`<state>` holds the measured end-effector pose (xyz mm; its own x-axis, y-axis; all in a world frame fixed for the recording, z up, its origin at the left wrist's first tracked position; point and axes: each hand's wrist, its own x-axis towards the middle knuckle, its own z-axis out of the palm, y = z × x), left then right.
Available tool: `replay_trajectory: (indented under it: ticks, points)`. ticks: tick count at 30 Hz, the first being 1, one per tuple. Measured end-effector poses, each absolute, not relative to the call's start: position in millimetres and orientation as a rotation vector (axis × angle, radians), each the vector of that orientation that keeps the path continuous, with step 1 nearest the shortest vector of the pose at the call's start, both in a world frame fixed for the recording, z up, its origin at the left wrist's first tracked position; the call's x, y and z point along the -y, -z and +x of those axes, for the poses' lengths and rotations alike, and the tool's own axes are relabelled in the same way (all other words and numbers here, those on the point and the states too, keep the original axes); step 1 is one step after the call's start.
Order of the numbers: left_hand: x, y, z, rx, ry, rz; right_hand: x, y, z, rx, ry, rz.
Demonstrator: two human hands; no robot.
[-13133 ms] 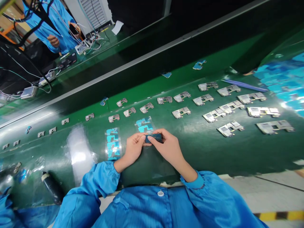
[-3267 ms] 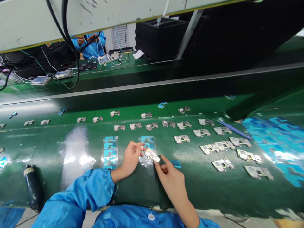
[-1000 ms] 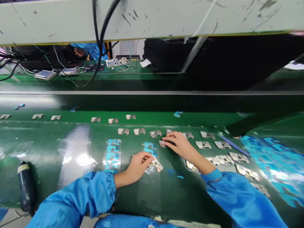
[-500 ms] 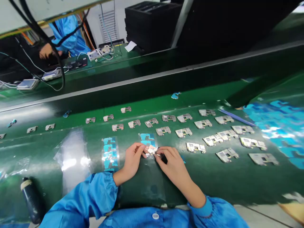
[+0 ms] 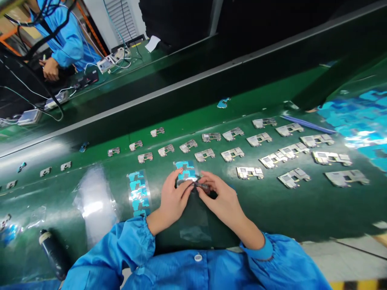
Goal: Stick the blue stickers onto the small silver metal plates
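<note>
Close in front of my body, both hands meet around a small phone circuit board (image 5: 203, 186), held nearly edge-on above the table. My left hand (image 5: 173, 197) pinches its left end between thumb and fingers. On the other end, my right hand (image 5: 222, 197) closes with thumb and fingertips. Much of the board is covered by fingers. Just behind it lies a clear sheet with blue film stickers (image 5: 185, 165), partly hidden by the hands. A second sheet of blue stickers (image 5: 139, 193) is left of my left hand.
Several circuit boards (image 5: 232, 154) lie in rows on the green table (image 5: 272, 213). Blue pieces (image 5: 363, 117) cover the far right, beside purple tweezers-like sticks (image 5: 308, 125). A dark bottle (image 5: 54, 253) and clear plastic (image 5: 98, 205) lie left. A co-worker's hand (image 5: 51, 69) shows across the bench.
My right hand has come back from the board row to the board in my left hand. That board has turned from its bright face to nearly edge-on. The view has tilted.
</note>
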<state>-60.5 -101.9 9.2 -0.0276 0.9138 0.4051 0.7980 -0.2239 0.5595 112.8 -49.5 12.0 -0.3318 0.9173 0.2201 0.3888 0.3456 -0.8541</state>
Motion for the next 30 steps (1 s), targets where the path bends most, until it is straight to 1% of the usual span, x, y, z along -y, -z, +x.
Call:
replay_trajectory:
  ticks: [3,10,17,21,27,30]
  points:
    - [101.5,-8.6,-57.9,-1.838,-1.074,2.17,52.4,-17.1,113.3,1.897,-0.872,-1.121]
    - [97.2,-12.7,-55.6,-1.701,-1.143,1.92,57.9,-20.3,113.6,1.949,-0.696,-1.076]
    - [94.9,-14.7,-57.5,-1.628,-1.148,1.919,57.9,-21.4,113.0,2.013,-0.554,-1.038]
    - [94.9,-13.0,-56.1,-1.607,-1.131,1.837,58.2,-22.3,112.2,1.995,-0.586,-1.058]
    - [94.4,-13.4,-57.0,-1.621,-1.073,1.714,59.3,-20.7,111.9,1.914,-0.789,-1.163]
    - [94.3,-13.9,-58.2,-1.604,-1.092,1.667,59.7,-18.9,112.7,1.872,-0.835,-1.184]
